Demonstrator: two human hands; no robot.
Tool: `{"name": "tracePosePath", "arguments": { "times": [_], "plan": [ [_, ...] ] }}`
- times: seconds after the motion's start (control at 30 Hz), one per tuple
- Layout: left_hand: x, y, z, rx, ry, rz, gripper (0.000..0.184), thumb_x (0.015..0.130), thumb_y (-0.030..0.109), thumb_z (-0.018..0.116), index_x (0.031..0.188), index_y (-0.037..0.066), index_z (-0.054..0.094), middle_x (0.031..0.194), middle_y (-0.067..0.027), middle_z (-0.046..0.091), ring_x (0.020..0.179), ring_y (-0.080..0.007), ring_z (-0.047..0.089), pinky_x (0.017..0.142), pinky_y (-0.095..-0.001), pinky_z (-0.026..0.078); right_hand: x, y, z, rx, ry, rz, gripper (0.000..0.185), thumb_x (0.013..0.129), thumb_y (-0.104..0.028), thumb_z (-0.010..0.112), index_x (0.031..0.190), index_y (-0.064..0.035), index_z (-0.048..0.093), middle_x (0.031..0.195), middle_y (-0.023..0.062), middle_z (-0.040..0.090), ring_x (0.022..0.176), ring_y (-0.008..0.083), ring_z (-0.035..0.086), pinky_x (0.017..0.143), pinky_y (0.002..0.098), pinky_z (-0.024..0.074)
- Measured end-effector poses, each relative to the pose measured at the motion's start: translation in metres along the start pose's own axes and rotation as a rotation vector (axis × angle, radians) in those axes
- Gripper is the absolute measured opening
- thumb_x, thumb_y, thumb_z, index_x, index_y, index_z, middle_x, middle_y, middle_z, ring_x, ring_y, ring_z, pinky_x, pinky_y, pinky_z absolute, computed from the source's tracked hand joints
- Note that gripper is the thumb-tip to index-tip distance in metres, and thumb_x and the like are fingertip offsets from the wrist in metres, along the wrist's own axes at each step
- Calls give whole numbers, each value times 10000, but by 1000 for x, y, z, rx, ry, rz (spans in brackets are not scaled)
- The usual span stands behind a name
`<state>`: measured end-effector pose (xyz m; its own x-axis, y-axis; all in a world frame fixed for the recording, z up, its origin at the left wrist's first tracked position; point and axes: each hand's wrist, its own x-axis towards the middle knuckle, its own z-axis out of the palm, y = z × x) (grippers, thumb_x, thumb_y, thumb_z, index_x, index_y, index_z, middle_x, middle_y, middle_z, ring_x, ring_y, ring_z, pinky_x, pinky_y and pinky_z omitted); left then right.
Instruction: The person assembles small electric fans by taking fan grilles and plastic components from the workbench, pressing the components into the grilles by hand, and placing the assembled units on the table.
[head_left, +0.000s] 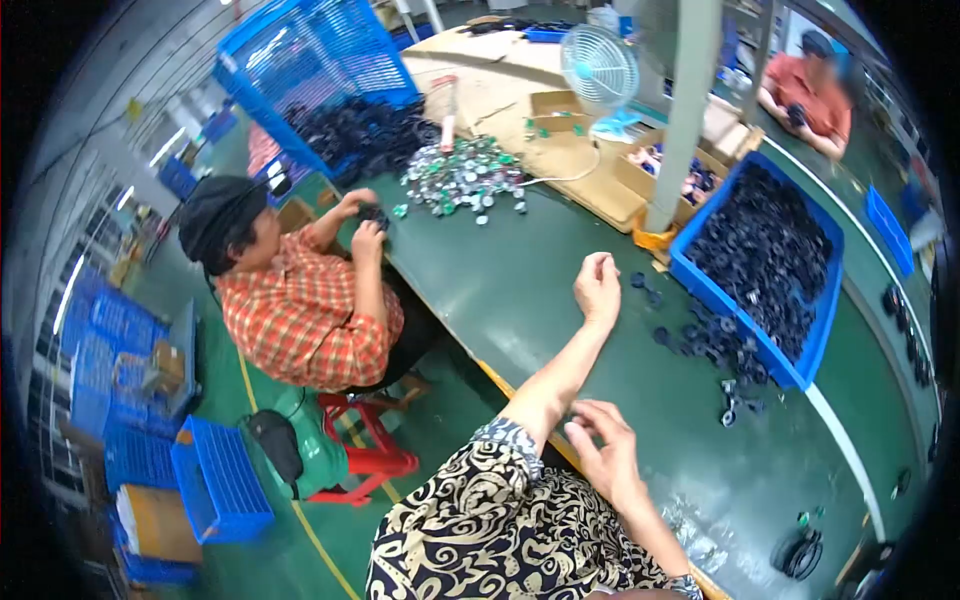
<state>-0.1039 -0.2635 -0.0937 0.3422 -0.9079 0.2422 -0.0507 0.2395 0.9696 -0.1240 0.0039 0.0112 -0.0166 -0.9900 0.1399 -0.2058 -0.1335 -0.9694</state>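
Observation:
My left hand [598, 287] is stretched out over the green table [500, 290], its fingers curled together; whatever they may hold is too small to make out. Beside it, to the right, lie a few loose black parts [648, 289]. Nearer my body, my right hand [608, 458] is beside my left forearm, thumb and fingers apart, with nothing visible in it. A larger pile of black parts [720, 340] spreads along the near side of a blue bin [812, 365] filled with similar pieces.
On the left a co-worker [300, 315] in a checked shirt handles a dark part. Silver and green pieces [460, 178] are heaped beside a tipped blue crate [385, 55]. Beyond are a fan [600, 65], a post [685, 110] and another person [815, 95]. Clear plastic pieces [695, 535] lie close to me.

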Motion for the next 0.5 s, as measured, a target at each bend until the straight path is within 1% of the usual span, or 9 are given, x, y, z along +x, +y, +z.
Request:
{"name": "tracePosePath", "arguments": {
  "times": [0.03,0.07,0.1,0.13,0.23,0.27,0.37,0.4,0.5],
  "plan": [
    [4,0,3,59,7,-3,132,1012,186,657,1088,95,714,812,-69,733,738,-187,722,702,-346,564,4,-3,10,37,-11,-36,327,934,-90,777,1229,31,706,1261,181,675,983,211,707,820,315,607],
    [5,-1,6,163,7,7,134,1001,211,659,1086,123,716,830,-86,737,755,-232,730,711,-376,567,7,-10,13,36,-60,-44,322,944,-91,771,1233,31,698,1261,174,663,987,218,702,821,322,606],
    [4,-1,8,270,5,13,138,991,235,662,1083,151,719,847,-103,740,771,-276,737,720,-406,570,8,-11,19,27,-89,-29,310,941,-95,776,1215,29,701,1224,165,656,965,222,700,825,328,603],
    [4,-3,8,277,-1,12,139,980,260,663,1070,173,721,879,-123,744,808,-331,732,735,-444,570,8,-15,22,-1,-86,-24,295,940,-98,778,1196,29,703,1207,157,654,959,222,699,824,327,599],
    [2,7,7,343,-21,12,120,971,241,662,1048,157,700,872,-117,731,822,-336,721,742,-462,561,8,-31,20,-20,-139,-16,226,937,-96,775,1111,32,712,1168,151,652,931,230,702,810,324,581],
    [2,7,7,358,-24,38,113,965,231,662,1042,152,689,866,-120,724,825,-347,713,741,-472,557,7,-32,21,-61,-128,-121,161,938,-62,757,1060,34,715,1097,155,665,901,234,699,796,328,569],
    [-1,12,6,387,-44,30,106,962,221,663,1035,147,682,879,-126,728,853,-356,713,763,-478,559,2,-54,15,-25,-171,-105,120,939,-34,740,1033,35,713,1013,156,669,867,232,690,779,329,560],
    [-1,11,7,393,-47,28,108,963,223,662,1034,145,681,885,-129,729,860,-360,712,769,-483,560,0,-58,13,-2,-176,-78,102,940,-26,734,1023,29,710,956,143,669,807,224,678,739,324,554],
    [-2,8,10,415,-50,25,112,961,231,664,1028,143,682,891,-129,734,864,-359,715,777,-485,562,-8,-72,6,34,-223,19,85,939,-27,738,993,28,702,945,138,665,748,216,666,697,322,545]
  ]
}}
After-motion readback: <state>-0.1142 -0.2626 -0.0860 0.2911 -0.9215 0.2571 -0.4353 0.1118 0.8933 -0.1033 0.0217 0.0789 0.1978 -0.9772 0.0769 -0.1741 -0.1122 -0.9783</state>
